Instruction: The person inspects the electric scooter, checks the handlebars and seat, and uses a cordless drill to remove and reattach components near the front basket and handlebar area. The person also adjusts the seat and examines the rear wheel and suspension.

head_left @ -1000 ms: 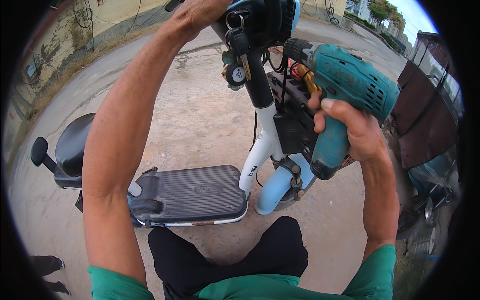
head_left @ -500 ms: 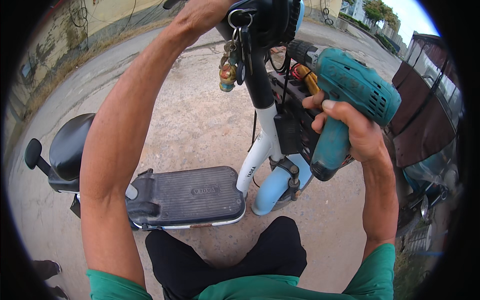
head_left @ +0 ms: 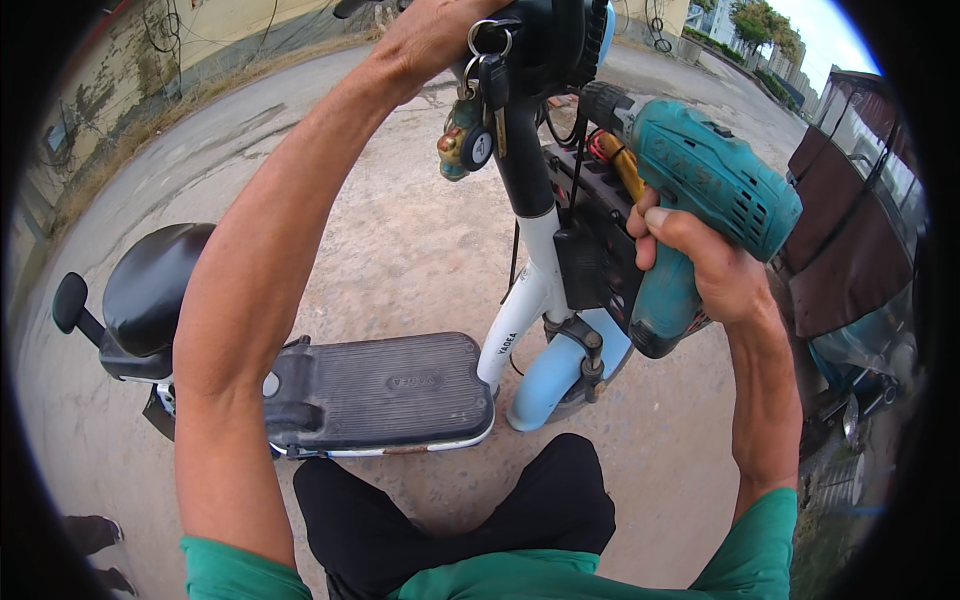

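My right hand [head_left: 712, 262] is wrapped round the grip of a teal cordless drill [head_left: 722, 170]. The drill's black chuck [head_left: 606, 108] points up and left, close to the black head of an electric scooter [head_left: 530, 60]. At the top edge, my left hand [head_left: 435, 38] lies against that black head; its fingers are cut off by the frame edge and hidden. Below it, a bunch of keys [head_left: 490, 80] with a round fob and a colourful charm [head_left: 450, 155] hangs from a ring on the steering column. The drill's tip is hard to make out.
The scooter's ribbed footboard [head_left: 380, 390] stretches left to a black seat [head_left: 155, 290]. Its light-blue front fender [head_left: 545, 385] stands before my knees. A vehicle with a dark red cover [head_left: 845, 230] is at the right. Another person's shoes [head_left: 112, 528] show at lower left.
The keys have swung and turned, so the round fob now faces me. My left hand and the scooter sit slightly further right in view. My right hand still holds the drill, its fingers curled closer.
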Demonstrator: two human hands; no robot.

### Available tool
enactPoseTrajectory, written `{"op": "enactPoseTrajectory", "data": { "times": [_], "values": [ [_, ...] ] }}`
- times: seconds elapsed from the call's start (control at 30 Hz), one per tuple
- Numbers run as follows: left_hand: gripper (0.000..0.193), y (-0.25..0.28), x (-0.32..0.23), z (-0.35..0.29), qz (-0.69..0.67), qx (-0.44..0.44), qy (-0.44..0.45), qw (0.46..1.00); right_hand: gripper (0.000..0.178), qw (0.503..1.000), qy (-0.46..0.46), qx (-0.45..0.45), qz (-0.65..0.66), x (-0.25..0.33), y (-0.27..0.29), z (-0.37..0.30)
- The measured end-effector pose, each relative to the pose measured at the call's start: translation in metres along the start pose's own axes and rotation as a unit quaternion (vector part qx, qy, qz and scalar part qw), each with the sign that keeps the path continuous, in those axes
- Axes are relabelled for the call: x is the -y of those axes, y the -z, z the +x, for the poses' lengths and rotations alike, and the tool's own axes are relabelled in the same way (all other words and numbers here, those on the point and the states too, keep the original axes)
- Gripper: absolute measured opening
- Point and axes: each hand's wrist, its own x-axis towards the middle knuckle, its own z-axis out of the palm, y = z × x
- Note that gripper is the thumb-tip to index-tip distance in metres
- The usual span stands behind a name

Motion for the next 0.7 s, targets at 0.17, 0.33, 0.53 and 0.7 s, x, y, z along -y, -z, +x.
{"op": "enactPoseTrajectory", "data": {
  "times": [0.17,0.33,0.53,0.7],
  "values": [
    [0.053,-0.001,-0.003,-0.004,0.002,0.004,0.054,0.999,0.039,1.0,-0.02,-0.013,0.016,0.0,0.003,-0.001],
    [0.052,-0.006,-0.01,-0.013,-0.002,-0.005,-0.012,1.0,0.039,0.999,-0.021,-0.041,0.001,-0.002,0.0,-0.001],
    [0.052,-0.003,0.004,-0.004,-0.007,-0.008,-0.052,0.999,0.04,0.994,0.025,-0.105,-0.019,-0.006,-0.011,-0.005],
    [0.052,-0.003,0.005,-0.006,-0.013,-0.011,-0.022,1.0,0.042,0.992,0.02,-0.124,-0.014,-0.009,-0.01,-0.003]
  ]
}}
